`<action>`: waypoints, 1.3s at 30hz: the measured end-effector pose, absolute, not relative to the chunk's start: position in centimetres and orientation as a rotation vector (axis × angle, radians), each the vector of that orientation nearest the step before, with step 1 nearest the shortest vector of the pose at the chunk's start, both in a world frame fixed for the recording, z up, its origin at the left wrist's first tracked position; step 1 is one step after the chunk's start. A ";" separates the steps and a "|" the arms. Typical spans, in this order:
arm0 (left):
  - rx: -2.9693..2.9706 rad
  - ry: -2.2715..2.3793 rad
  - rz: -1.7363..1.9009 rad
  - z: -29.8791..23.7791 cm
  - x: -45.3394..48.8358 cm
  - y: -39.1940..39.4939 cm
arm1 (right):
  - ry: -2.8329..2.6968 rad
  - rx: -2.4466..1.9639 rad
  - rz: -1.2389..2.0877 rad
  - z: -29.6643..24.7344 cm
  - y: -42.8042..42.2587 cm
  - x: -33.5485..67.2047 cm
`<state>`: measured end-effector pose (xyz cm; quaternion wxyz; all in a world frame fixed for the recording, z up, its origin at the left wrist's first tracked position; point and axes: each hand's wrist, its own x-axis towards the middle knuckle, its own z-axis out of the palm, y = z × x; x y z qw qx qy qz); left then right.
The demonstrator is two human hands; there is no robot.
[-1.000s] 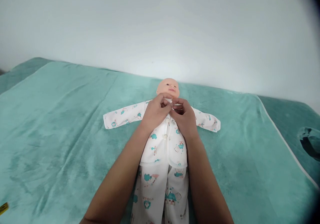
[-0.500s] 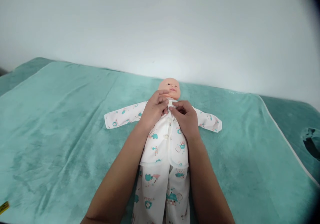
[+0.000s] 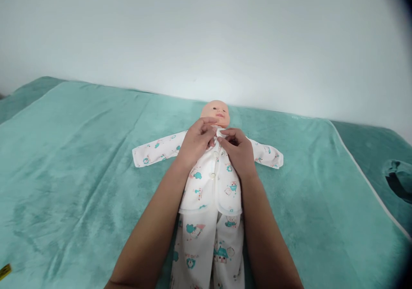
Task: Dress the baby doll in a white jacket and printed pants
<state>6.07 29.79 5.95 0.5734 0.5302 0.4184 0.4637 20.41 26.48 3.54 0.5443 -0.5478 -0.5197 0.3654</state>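
A baby doll (image 3: 216, 108) lies on its back, its head toward the wall. It wears a white patterned jacket (image 3: 196, 194) with buttons down the front and matching trousers (image 3: 196, 246). At the collar, my left hand (image 3: 197, 141) pinches the front edge of the jacket between thumb and fingers. Opposite it, my right hand (image 3: 238, 151) grips the other front edge near the top. Lower on the front a pale button (image 3: 213, 175) shows. The top fastening is partly hidden by my fingertips. Both jacket sleeves are spread out sideways.
A green plush blanket (image 3: 80, 160) with a pale edging lies under the doll. Behind it rises a white wall (image 3: 206, 35). Near the right edge is a dark, curved patch (image 3: 399, 181). A yellow and black strip (image 3: 5, 272) shows at the lower left.
The whole view has shifted slightly. My fingers at the collar have moved a little, and the pale fastening that showed between them is now mostly covered by cloth and fingertips.
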 end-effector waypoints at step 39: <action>1.658 1.259 1.150 5.0 6.1 29.3 | -1.661 -1.577 0.719 6.4 24.5 20.3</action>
